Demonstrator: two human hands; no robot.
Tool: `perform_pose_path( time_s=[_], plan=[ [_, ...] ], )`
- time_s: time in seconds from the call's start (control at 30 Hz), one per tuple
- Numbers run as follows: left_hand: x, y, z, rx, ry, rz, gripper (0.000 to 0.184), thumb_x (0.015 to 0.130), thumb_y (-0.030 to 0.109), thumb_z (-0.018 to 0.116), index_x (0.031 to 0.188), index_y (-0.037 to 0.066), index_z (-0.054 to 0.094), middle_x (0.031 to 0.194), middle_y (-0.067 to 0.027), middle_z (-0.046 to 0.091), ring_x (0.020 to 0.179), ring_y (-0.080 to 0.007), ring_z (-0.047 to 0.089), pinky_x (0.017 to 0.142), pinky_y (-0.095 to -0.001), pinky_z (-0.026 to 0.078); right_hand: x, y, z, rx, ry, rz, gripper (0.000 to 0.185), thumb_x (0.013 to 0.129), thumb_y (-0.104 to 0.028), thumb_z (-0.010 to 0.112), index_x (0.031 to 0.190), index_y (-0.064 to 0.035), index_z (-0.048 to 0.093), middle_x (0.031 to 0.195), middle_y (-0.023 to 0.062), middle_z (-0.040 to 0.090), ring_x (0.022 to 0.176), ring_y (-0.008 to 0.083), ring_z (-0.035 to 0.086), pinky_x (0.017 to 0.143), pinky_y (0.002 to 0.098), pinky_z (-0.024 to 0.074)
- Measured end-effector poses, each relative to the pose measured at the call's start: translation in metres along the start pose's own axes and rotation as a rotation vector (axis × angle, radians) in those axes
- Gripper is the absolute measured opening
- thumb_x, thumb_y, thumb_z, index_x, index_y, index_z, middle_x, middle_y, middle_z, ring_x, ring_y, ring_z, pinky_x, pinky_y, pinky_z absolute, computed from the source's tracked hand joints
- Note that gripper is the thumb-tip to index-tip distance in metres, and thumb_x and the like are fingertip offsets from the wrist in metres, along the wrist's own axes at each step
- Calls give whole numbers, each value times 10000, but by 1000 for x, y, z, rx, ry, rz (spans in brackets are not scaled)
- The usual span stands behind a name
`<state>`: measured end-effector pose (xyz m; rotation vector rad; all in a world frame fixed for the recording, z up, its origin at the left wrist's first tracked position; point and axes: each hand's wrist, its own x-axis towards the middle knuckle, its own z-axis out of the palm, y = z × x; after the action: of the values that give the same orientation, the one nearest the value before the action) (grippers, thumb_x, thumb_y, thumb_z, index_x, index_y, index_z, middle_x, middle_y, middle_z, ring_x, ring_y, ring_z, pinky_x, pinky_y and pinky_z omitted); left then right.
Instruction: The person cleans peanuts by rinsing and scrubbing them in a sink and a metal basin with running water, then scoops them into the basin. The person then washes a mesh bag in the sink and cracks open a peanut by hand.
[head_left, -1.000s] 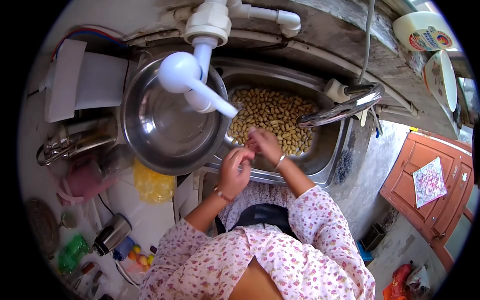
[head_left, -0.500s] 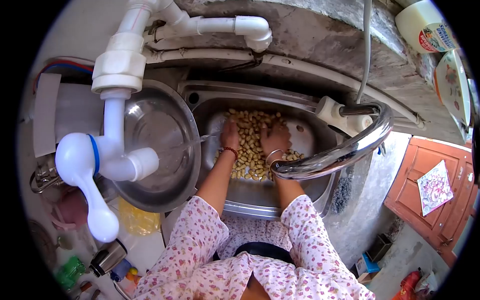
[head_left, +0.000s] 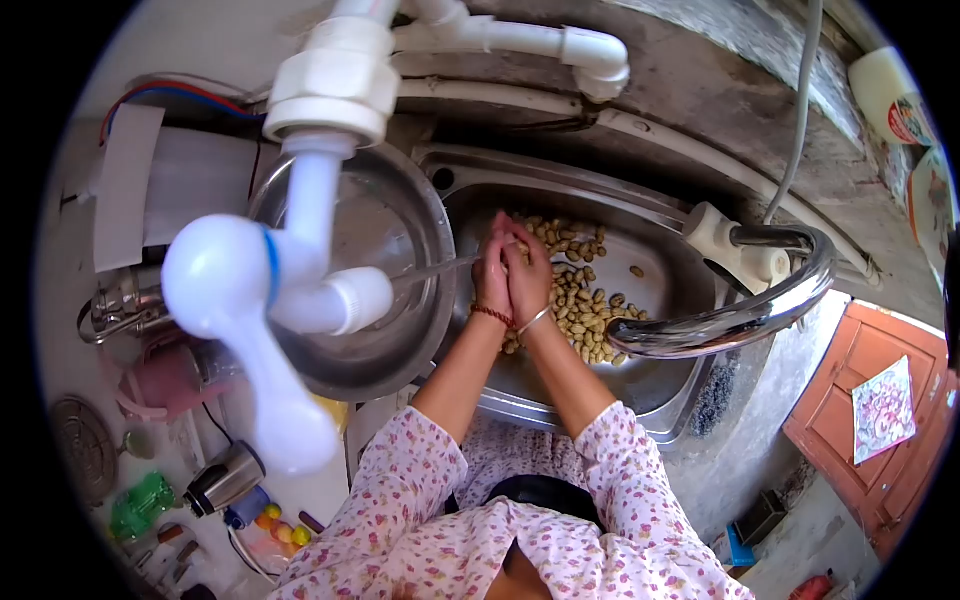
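The left hand (head_left: 489, 280) and right hand (head_left: 531, 278) were held together, palm to palm, above the left part of the sink (head_left: 682, 272). The fingers of each hand lay close against one another, tips meeting away from the body; whether anything was pinched between the palms, I could not tell. A thin stream of water (head_left: 430, 270) ran from the white tap (head_left: 362, 300), across the basin (head_left: 400, 225), to the left hand. The peanuts (head_left: 583, 312) lay in the sink, mostly to the right of the hands, with some near the fingertips (one sat apart on the bare metal (head_left: 637, 271)). A beaded bracelet (head_left: 491, 316) circled the left wrist and a bangle (head_left: 534, 320) the right, both below flowered sleeves (head_left: 420, 455). The chrome faucet (head_left: 730, 325) arched over the right side of the sink, its end near the peanuts. The basin stood just beside the sink on the left, with a pink jug (head_left: 170, 378) beyond it.
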<state>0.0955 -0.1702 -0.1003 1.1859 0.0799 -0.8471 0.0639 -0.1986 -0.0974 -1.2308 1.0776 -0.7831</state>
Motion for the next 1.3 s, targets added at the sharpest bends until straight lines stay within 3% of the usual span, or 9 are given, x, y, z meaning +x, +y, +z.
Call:
perform_pose_path(
  time_s=[0.17, 0.33, 0.57, 0.73, 0.9, 0.97, 1.17, 1.27, 1.3],
  plan=[
    [-8, 19, -8, -210, -71, -190, 514, 934, 368, 374, 1336, 48, 410, 1342, -87, 431, 1237, -172, 390, 1025, -289, 300, -3, -40, 3, -10, -27, -12, 187, 842, -168, 598, 915, 1, 632, 946, 136, 607, 938, 268, 566, 857, 326, 419],
    [-3, 34, -8, 2, -184, 152, 518, 955, 324, 347, 1374, 20, 325, 1380, -124, 386, 1258, -230, 373, 1058, -344, 280, -26, -48, 8, 33, -16, -200, 150, 858, -132, 599, 916, 5, 619, 990, 127, 607, 953, 239, 560, 876, 311, 418],
    [-94, 77, 26, 520, -255, 299, 300, 932, 144, 411, 1080, -18, 615, 1210, -144, 541, 1146, -211, 487, 994, -320, 360, -86, -91, -29, 409, 90, 218, 185, 909, -144, 538, 1014, 7, 561, 1090, 107, 568, 1035, 200, 519, 913, 307, 401],
    [-149, 159, 22, 590, -67, 432, 409, 957, 234, 290, 1145, -25, 546, 1218, -146, 520, 1137, -225, 483, 998, -343, 356, -121, -168, -5, 262, -193, -37, 168, 888, -147, 548, 1010, -34, 571, 1098, 113, 562, 1078, 228, 515, 942, 341, 391],
    [-99, 212, -19, -206, 511, -40, 219, 932, 290, 448, 929, 89, 536, 801, 5, 513, 705, -85, 469, 595, -221, 365, -113, -168, 77, 639, -419, 395, 323, 855, -236, 598, 1111, -42, 571, 1129, 126, 529, 1042, 232, 524, 895, 281, 400],
    [-78, 216, -93, -80, 248, 39, 333, 928, 219, 435, 1164, 8, 539, 1134, -90, 552, 1061, -178, 520, 899, -294, 410, -111, -172, 78, 568, -461, 269, 327, 840, -234, 606, 1109, -49, 584, 1164, 130, 517, 1058, 254, 516, 920, 303, 386],
    [-132, 232, -34, 917, 465, 941, 264, 892, 113, 473, 1111, -22, 529, 1088, -123, 566, 985, -199, 543, 867, -304, 433, -94, -167, -18, -154, -242, -331, 209, 842, -142, 589, 1038, -83, 629, 1126, 137, 563, 1100, 249, 517, 914, 335, 416],
    [-168, 185, -36, 664, -189, 798, 187, 879, 32, 438, 1010, -24, 559, 1016, -139, 601, 889, -190, 571, 800, -311, 454, -56, -75, -91, -237, -86, 61, 195, 819, -107, 608, 1005, -50, 625, 999, 82, 607, 806, 111, 562, 719, 254, 472],
    [-170, 180, -16, 945, -354, 722, 169, 861, 44, 494, 998, -17, 572, 959, -133, 617, 867, -209, 584, 798, -317, 462, -42, -52, -122, -479, -61, 219, 284, 775, -221, 601, 989, -35, 615, 856, 171, 644, 848, 312, 617, 807, 375, 471]
  ],
)
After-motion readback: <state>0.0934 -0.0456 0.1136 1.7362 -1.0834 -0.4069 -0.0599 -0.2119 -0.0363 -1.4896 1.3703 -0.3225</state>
